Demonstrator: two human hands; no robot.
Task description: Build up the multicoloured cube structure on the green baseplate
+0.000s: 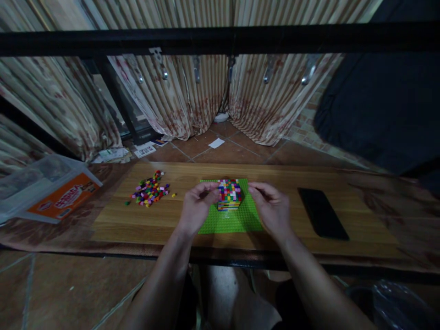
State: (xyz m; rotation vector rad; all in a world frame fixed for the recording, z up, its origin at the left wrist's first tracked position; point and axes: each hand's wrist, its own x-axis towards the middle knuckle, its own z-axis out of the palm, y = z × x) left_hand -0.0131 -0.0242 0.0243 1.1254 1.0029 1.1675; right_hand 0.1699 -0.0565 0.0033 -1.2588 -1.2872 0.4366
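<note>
A many-coloured cube of toy building bricks [229, 195] stands on a green studded baseplate [245, 222]. My left hand [199, 204] is at the cube's left side, thumb and forefinger pinched at its upper left edge; whether a small brick is between them is hidden. Right of the cube and a little apart from it, my right hand [273, 206] hovers over the baseplate's right edge with its fingertips closed together. Anything in that pinch is too small to make out. A pile of loose coloured bricks [151, 190] lies on the wooden board to the left.
The wooden board [120, 224] lies on a cloth-covered table. A black phone [323, 213] rests on its right part. At the far left stands a clear plastic box [74, 165] with an orange label. A dark metal bar [220, 40] and striped curtains [192, 101] are beyond.
</note>
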